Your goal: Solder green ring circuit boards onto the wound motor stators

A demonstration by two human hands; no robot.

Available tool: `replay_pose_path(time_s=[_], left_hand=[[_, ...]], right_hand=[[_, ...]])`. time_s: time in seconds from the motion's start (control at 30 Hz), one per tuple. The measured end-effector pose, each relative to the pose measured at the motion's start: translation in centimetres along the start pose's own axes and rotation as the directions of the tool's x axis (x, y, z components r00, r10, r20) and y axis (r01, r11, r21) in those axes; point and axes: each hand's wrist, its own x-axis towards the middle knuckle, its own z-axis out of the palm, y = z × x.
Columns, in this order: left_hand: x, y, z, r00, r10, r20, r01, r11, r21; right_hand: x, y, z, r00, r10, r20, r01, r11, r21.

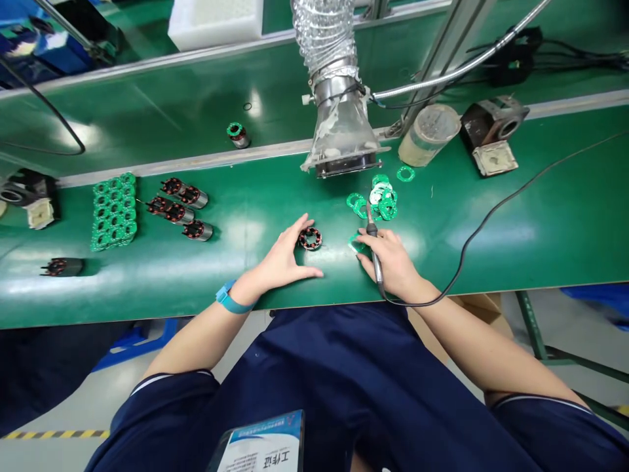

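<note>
Stretching across my view, the green desk (243,219) carries everything; reading the clock from the copper-wound core, the fume hood (346,141) hangs near 12 o'clock. My left hand (282,259) is spread at 9, thumb apart from the fingers, fingertips at the core's edge. My right hand (390,259), at 3, pinches a green ring (354,244) between fingers and thumb and carries the soldering iron (375,252), tip upward. Farther out at 9 lies the green board panel (114,213). Loose green rings (388,204) pile at 2. Smaller still, the copper-wound core (310,238) rests on the desk.
</note>
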Motion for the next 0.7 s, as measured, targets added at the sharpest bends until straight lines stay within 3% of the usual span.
replay_pose_path(time_s=[0.1,0.23,0.37,0.47,0.57,0.7], left_hand=[[-0.6,-0.9,-0.8,0.997,0.000,0.077,0.008,0.994,-0.106],[0.1,-1.4,0.3,0.994,-0.050,-0.093,0.047,0.998,-0.039],[1.4,-0.2,2.0,0.985,0.017,-0.174,-0.018,1.000,-0.002],[2.2,1.1,1.9,0.983,0.103,-0.151,-0.096,0.994,0.052],[2.7,1.8,1.1,0.989,0.117,-0.091,-0.109,0.990,0.091],[3.4,2.2,0.5,0.994,0.109,0.033,-0.112,0.981,0.157]], right_hand=[[0.1,0.1,0.4,1.000,-0.019,0.001,0.019,1.000,0.004],[0.8,-0.2,1.1,1.000,-0.010,-0.027,0.009,0.999,-0.030],[0.9,-0.7,0.9,0.997,-0.002,-0.074,-0.002,0.998,-0.060],[0.4,-1.0,0.1,0.991,0.024,-0.131,-0.027,0.999,-0.018],[-0.1,-1.1,-0.5,0.983,0.060,-0.173,-0.060,0.998,0.007],[-0.1,-1.1,-0.1,0.994,0.032,-0.100,-0.037,0.998,-0.047]])
